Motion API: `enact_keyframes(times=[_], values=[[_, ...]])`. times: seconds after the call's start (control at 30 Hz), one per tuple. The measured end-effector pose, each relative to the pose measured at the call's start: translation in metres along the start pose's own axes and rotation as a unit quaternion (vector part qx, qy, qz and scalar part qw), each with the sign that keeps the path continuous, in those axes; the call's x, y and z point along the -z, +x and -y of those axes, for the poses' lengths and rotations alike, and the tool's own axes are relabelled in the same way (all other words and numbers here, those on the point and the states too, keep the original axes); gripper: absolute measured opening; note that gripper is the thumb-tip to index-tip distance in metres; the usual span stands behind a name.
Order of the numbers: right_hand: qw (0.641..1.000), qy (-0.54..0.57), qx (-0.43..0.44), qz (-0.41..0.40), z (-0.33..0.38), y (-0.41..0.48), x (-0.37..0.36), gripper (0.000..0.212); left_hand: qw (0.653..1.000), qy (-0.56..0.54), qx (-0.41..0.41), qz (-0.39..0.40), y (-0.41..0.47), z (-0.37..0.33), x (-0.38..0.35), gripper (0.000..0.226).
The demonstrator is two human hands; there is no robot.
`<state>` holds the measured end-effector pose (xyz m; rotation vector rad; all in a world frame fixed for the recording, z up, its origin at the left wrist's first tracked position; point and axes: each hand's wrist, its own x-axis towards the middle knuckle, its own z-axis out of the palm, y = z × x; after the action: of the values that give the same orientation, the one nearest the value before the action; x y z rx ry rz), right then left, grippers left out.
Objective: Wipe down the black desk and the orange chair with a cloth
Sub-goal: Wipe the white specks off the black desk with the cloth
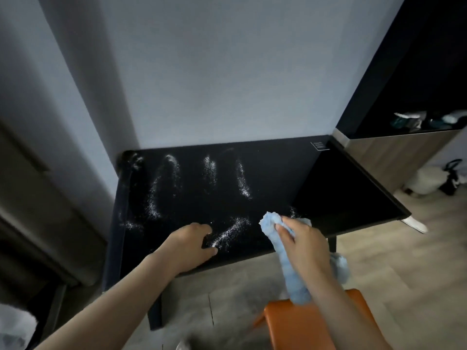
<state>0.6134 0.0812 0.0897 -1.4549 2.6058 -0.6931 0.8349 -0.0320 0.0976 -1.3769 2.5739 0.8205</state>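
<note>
The black desk [336,198] stands against a grey wall, streaked with several trails of white powder [242,180] across its left and middle. My right hand [305,245] grips a light blue cloth [271,224] over the desk's front edge; one end bunches above my fingers, the rest hangs down toward the orange chair [303,327] at the bottom. My left hand [193,245] rests on the desk near its front edge, fingers curled, beside a powder streak [228,233].
A dark shelf unit [414,127] with small items adjoins the desk on the right. White and black bags [439,179] lie on the wooden floor beyond it. A dark door or cabinet [38,198] runs along the left.
</note>
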Motion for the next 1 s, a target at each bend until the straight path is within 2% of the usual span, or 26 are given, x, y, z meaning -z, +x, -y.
enact_keyframes(times=[0.23,0.5,0.73,1.0], values=[[0.999,-0.026,-0.022,-0.008,0.041,0.062,-0.022,0.03,0.998,0.007,-0.046,0.044,0.078,0.023,0.044,0.06],[0.999,-0.049,-0.018,0.014,0.03,0.128,-0.044,0.022,0.997,0.0,-0.056,0.057,0.147,0.041,0.057,0.06],[0.998,-0.043,0.013,0.043,0.0,0.224,-0.068,0.023,0.998,0.006,-0.02,0.056,0.228,0.033,0.056,0.061],[0.996,-0.024,0.049,0.071,-0.045,0.369,-0.099,0.025,0.995,-0.003,0.064,0.07,0.342,0.01,0.045,0.066]])
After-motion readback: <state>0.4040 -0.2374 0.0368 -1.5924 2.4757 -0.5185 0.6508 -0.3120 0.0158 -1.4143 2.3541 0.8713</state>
